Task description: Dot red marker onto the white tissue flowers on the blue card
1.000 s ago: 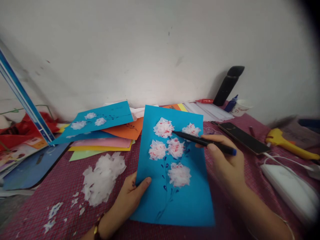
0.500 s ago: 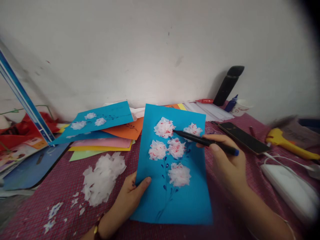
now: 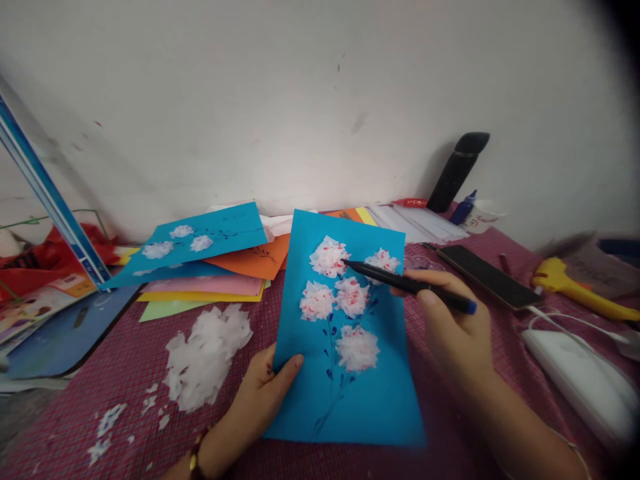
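Note:
My left hand (image 3: 267, 390) grips the lower left edge of a blue paper (image 3: 370, 407), its thumb on the front. On the paper are several white tissue flowers (image 3: 357, 348) with red marks, along with drawn stems and dark blue leaves. A black pen (image 3: 400, 281) with a blue end is held in my right hand (image 3: 453, 320). The pen's tip lies at the right edge of the top left flower (image 3: 329, 257); whether it touches is too fine to tell.
Tissue pieces (image 3: 205, 360) lie on the red checked cloth (image 3: 120, 363). Behind them are stacked coloured papers (image 3: 200, 287) and another flowered blue sheet (image 3: 225, 233). On the right are a phone (image 3: 487, 273), a white power bank (image 3: 575, 373), a yellow tool (image 3: 575, 287) and a black bottle (image 3: 455, 173).
The blue paper's upper right edge has swung slightly left and its surface is tilted a little differently. My right hand and the pen have shifted very slightly left.

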### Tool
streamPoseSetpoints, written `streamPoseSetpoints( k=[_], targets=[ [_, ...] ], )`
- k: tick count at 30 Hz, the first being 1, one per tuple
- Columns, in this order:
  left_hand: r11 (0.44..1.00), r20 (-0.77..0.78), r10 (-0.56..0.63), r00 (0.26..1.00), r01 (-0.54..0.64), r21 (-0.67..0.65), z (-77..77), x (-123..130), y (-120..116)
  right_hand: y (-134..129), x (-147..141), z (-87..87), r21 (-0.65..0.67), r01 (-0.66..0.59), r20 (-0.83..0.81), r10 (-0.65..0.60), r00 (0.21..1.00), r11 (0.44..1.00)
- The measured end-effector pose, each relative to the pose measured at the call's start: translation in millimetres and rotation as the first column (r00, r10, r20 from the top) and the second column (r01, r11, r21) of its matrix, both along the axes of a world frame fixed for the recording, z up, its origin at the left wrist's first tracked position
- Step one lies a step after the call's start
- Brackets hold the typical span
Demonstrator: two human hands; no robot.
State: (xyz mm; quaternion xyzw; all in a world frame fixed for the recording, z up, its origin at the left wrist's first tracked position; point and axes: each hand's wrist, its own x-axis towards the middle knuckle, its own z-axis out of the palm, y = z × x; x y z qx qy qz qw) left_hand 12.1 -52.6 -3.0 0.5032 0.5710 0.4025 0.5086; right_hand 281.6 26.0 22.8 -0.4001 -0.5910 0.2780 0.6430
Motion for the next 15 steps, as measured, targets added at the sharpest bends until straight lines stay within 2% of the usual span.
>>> streamPoseSetpoints(
  k=[5,10,13,15],
  targets=[
    [0.992,-0.152,0.027,0.988,-0.008,0.127,-7.5,0,1,-4,-2,2.4,0.035,-0.017,-0.017,0.017,1.0,0.999],
    [0.95,-0.266,0.034,0.963,0.052,0.308,-11.3,1,-1,-2,-3,0.9,0.067,-0.042,0.025,0.041,0.999,0.997],
    [0.949,-0.261,0.019,0.965,0.065,0.31,-10.7,1,-3,0,-2,0.9,0.057,-0.02,-0.06,0.023,0.998,0.998],
    [0.952,-0.247,0.01,0.969,0.066,0.297,-10.4,1,-4,-1,-3,1.5,0.053,-0.043,-0.059,0.046,0.997,0.998]
  ],
)
